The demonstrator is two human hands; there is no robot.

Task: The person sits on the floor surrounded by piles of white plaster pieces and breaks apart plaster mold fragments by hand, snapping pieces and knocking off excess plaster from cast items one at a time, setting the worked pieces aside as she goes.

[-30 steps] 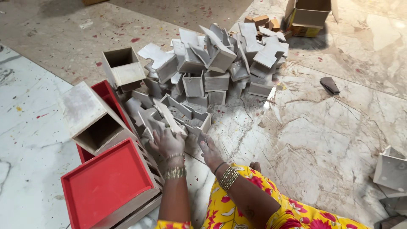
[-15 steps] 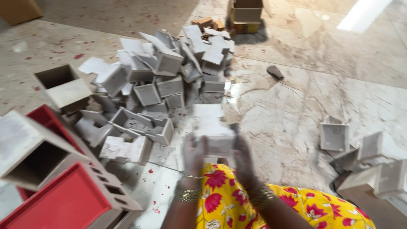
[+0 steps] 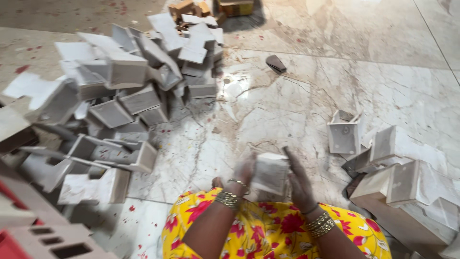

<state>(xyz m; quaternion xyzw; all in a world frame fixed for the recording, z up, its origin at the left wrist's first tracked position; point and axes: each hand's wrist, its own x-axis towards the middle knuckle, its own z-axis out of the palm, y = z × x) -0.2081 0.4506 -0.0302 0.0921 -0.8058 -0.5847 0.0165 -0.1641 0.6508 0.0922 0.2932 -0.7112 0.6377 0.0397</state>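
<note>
— What do you have in your hands?

— A small grey box (image 3: 270, 173). My left hand (image 3: 245, 172) holds one side and my right hand (image 3: 298, 181) holds the other, so both hands are closed around it. It is up off the floor, right over my yellow flowered dress (image 3: 268, 230).

— Is anything in the box?

— I cannot tell. It looks blurry and I only see its outside.

— What is on your left?

— A big heap of grey boxes (image 3: 124, 86) on the marble floor (image 3: 297, 96). They lie every which way, some on top of others. Some show their open side, and those look hollow, with nothing in them.

— And down in the corner?

— A red tray (image 3: 9, 242) and a pale block with slots (image 3: 52, 237) just beside it.

— What is on your right?

— A small box (image 3: 343, 135) standing alone, open at the top. Near it is a little bunch of pale boxes (image 3: 407, 177) touching each other.

— Anything far away?

— A small dark piece (image 3: 275, 63) on the floor, and some brown boxes (image 3: 191, 8) behind the heap.
</note>
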